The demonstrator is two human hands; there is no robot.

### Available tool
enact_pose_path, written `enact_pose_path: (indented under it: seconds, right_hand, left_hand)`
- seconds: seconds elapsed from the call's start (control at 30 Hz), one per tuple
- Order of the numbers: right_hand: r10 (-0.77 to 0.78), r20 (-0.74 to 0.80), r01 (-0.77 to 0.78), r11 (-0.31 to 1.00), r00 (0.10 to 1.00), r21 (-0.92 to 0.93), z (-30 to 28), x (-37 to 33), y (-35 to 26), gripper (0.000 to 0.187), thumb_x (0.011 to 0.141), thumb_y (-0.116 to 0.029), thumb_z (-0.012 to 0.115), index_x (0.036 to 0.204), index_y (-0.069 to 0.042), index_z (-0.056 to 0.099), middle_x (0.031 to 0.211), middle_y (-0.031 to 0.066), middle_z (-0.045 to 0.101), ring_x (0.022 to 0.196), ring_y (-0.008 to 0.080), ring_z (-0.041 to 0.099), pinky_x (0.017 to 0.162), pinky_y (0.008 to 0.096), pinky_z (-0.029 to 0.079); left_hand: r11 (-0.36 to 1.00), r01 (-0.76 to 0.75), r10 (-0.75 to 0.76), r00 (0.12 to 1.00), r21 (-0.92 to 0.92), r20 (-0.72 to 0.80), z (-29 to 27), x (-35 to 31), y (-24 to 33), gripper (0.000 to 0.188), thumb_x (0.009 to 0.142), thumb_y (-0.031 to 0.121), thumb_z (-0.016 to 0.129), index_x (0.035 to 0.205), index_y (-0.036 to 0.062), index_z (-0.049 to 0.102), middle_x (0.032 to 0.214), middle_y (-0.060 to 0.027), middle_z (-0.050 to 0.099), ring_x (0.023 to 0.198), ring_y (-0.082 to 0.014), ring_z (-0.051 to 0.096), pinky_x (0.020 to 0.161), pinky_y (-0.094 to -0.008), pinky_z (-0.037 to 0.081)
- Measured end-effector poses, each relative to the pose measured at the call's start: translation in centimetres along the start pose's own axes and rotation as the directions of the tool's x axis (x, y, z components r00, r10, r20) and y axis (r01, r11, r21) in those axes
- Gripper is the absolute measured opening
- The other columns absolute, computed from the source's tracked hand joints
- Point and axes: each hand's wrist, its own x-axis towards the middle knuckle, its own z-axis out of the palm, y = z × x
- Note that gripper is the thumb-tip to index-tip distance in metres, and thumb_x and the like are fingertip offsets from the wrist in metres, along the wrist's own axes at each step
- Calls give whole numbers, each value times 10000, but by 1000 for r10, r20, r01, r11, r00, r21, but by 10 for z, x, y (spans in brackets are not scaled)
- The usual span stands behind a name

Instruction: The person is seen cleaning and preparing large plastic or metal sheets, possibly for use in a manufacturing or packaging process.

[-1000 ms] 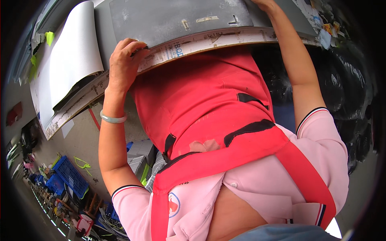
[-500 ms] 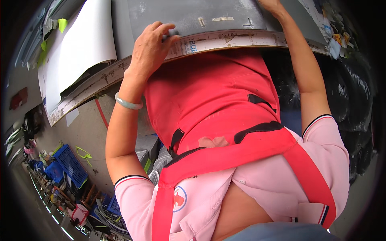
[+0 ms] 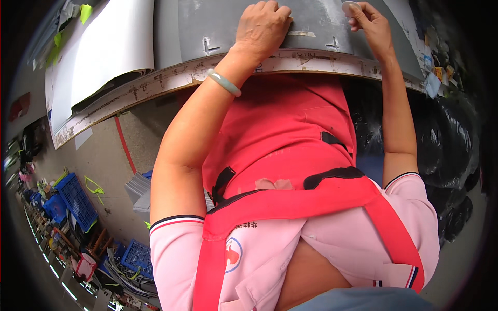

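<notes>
My left hand [image 3: 262, 30], with a pale green bangle [image 3: 224, 83] on its wrist, is curled closed over the dark grey board [image 3: 220, 20] on the work table. Its fingertips are turned away, so what they hold, if anything, is hidden. My right hand [image 3: 376, 32] pinches a small white round disc [image 3: 351, 9] between thumb and fingers at the board's far right. On the board's near part are a pale tape strip [image 3: 302, 33] and two corner-shaped marks, one at each side.
Large white sheets [image 3: 106, 46] with a curled edge lie at the table's left. The worn table edge [image 3: 171, 78] runs in front of me. Black plastic bags [image 3: 441, 135] stand below right; blue crates [image 3: 77, 199] sit on the floor at left.
My left hand has moved right across the board, and its fingers have gone from loosely bent to curled closed. My right hand has come further into view, now showing the white disc.
</notes>
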Motion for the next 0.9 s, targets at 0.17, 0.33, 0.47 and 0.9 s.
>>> enact_pose_path:
  seconds: [0.17,0.33,0.47,0.9]
  right_hand:
    - [-114,198,186,899,974,-396,-4,-57,-13,182,997,-197,677,1089,-57,748,910,-23,700,756,60,575,701,239,507]
    - [-200,247,289,864,948,-412,-1,-66,-8,178,973,-194,694,969,-21,737,859,34,705,829,102,660,752,300,506]
    - [-268,336,404,797,903,-450,0,-63,-4,160,968,-128,682,1068,-8,715,916,77,677,843,172,655,785,282,508]
    - [63,63,-44,962,996,-271,1,-64,6,228,992,-197,663,1170,-63,616,727,-7,615,589,51,574,498,218,483]
  left_hand:
    - [996,13,-15,1000,86,20,-3,10,11,259,979,248,592,1190,120,669,1277,-163,588,1291,-363,511,1097,-652,350]
    - [991,13,-29,992,132,120,12,10,5,326,1005,250,566,1304,143,643,1386,-176,551,1358,-374,476,1137,-685,290]
    - [995,71,-84,979,73,186,-5,16,19,317,1004,252,571,1289,142,653,1378,-171,560,1357,-369,480,1138,-679,294]
    - [995,82,-92,981,64,171,-7,15,20,313,999,268,579,1275,147,665,1355,-156,579,1363,-356,478,1138,-671,308]
